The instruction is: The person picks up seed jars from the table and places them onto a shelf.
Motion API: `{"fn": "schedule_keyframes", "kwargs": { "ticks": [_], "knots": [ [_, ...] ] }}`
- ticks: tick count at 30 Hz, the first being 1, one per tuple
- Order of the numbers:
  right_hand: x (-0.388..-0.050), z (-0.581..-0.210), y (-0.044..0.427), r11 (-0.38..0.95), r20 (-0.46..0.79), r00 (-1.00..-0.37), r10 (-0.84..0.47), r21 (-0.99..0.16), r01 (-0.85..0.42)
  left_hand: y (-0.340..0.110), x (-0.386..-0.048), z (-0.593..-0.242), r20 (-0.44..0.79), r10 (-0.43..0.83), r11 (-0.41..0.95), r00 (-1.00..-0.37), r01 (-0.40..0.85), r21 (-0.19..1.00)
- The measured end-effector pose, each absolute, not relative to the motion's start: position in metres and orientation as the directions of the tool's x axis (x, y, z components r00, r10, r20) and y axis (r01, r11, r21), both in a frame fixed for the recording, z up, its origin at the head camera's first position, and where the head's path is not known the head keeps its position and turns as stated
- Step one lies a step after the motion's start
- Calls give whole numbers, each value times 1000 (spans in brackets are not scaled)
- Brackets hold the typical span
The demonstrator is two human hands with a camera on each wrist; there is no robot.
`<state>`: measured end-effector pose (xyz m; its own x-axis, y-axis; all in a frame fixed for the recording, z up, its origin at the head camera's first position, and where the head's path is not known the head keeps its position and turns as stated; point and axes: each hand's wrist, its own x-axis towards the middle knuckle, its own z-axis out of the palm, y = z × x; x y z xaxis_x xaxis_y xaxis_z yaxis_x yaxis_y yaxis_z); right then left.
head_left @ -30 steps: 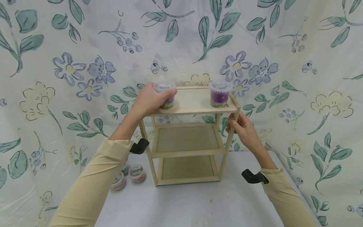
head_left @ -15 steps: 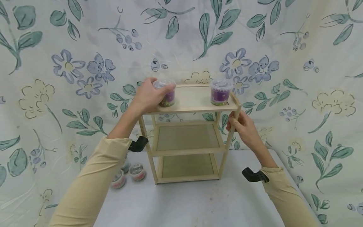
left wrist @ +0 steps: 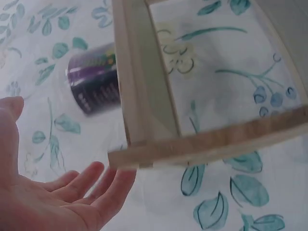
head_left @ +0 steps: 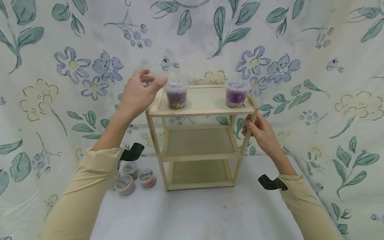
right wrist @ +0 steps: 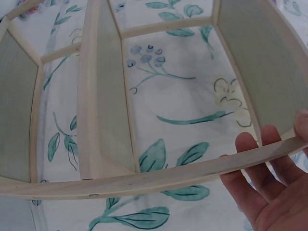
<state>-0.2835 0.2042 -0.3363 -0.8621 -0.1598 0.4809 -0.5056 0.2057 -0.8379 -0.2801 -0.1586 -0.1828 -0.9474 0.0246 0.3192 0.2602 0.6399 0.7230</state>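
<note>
A three-tier wooden shelf (head_left: 200,156) stands on the table. On its top tier sit two clear-lidded tubs with purple labels: a left tub (head_left: 177,97) and a right tub (head_left: 236,96). My left hand (head_left: 139,93) is in the air just left of the left tub, apart from it, fingers loosely bent around nothing. The left wrist view shows that palm beside the shelf's top corner, with the purple tub (left wrist: 94,79) beyond. My right hand (head_left: 260,133) grips the shelf's right front post (right wrist: 192,168), fingers curled round it below the top tier.
Several small lidded tubs (head_left: 124,184) with pinkish and grey contents stand on the white table (head_left: 192,213) left of the shelf. Behind the shelf hangs a floral-printed cloth (head_left: 192,43). The shelf's middle tier (head_left: 201,141) lies below the top one.
My left hand has let go of the left tub and moved left and up, leaving the tub on the top tier. The right hand keeps its grip on the post.
</note>
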Motion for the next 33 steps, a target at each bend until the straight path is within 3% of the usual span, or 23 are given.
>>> {"fn": "schedule_keyframes", "kwargs": {
  "ticks": [10,18,25,33],
  "knots": [
    [-283,-336,203,210,486,-861,-152,-835,-508,-206,-268,-197,458,-189,610,-869,261,748],
    [-282,-337,203,219,487,-861,-146,-833,-508,-245,-264,-246,445,-291,589,-847,208,781],
    [-283,-336,203,202,486,-861,-148,-838,-508,-254,-261,-317,357,-248,596,-901,148,789],
    [-282,-337,204,203,471,-872,-137,-848,-490,-253,-264,-404,90,-275,507,-957,-65,860]
  ]
}}
